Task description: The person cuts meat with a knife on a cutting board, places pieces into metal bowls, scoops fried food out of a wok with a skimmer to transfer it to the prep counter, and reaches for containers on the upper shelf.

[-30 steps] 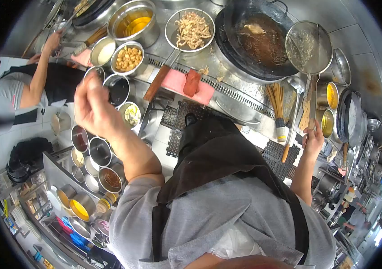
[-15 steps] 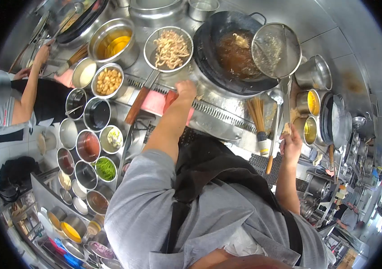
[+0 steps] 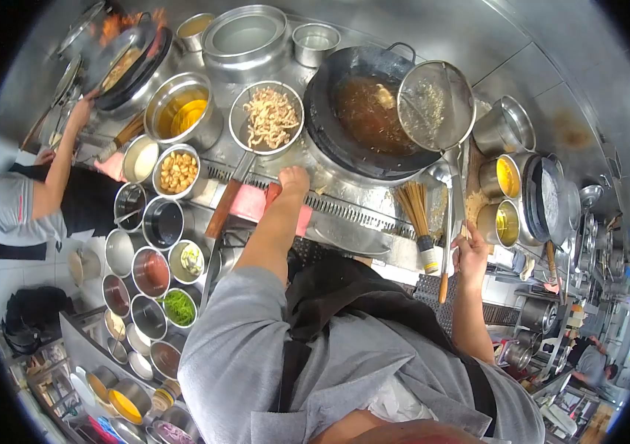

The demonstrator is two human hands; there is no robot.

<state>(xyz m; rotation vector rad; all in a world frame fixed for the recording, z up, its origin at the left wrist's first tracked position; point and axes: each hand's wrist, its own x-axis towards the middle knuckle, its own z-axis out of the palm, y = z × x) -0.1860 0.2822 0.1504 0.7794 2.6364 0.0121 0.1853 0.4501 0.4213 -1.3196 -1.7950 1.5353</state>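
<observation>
Over the right edge of a black wok (image 3: 322,111) of brown oil lies a round mesh strainer (image 3: 437,103). My right hand (image 3: 470,255) is at the lower end of its handle, with the fingers curled about it. A pale battered piece (image 3: 384,96) floats in the oil. My left hand (image 3: 294,180) is closed in front of the stove, beside a red cloth (image 3: 273,194); what its fingers hold is hidden. Just beyond it, a second strainer (image 3: 267,118) with a wooden handle holds fried strips (image 3: 270,117). A ladle (image 3: 447,244) with a wooden tip lies left of my right hand.
A bamboo brush (image 3: 415,214) lies by the ladle. Pots of yellow liquid (image 3: 506,222) stand at right. On the left are a pot of oil (image 3: 182,115) and several ingredient tins (image 3: 153,270). A co-worker's arm (image 3: 56,166) reaches toward another wok (image 3: 126,66), where flames rise.
The view has tilted, so the stove sits lower in it and more of the flaming wok shows. The strainer stays over the wok's edge; my hands stay near the same spots.
</observation>
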